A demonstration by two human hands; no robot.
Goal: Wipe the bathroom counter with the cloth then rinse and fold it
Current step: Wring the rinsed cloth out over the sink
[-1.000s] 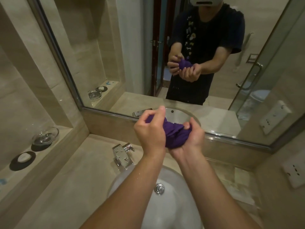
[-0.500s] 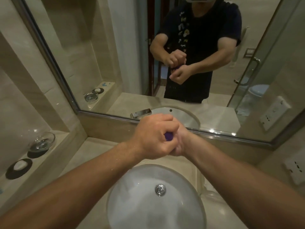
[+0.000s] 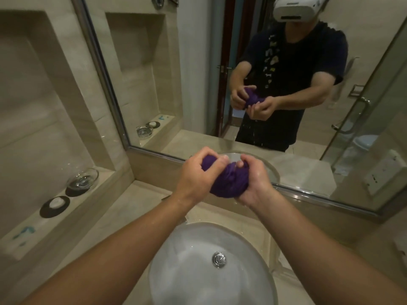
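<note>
Above basin (image 3: 198, 280), at surface's rear edge near mirror (image 3: 154, 84): left hand (image 3: 198, 176) and right hand (image 3: 253, 183) both gripping bunched purple cloth (image 3: 226, 182), apparently wringing it over basin so water is falling inside, not onto surface (image 3: 123, 208). Folding not yet begun.

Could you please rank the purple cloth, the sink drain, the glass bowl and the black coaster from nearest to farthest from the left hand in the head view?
1. Purple cloth: gripped by the left hand itself.
2. Sink drain: below, in the basin.
3. Glass bowl: left, on the ledge.
4. Black coaster: farther left along that ledge.
</note>
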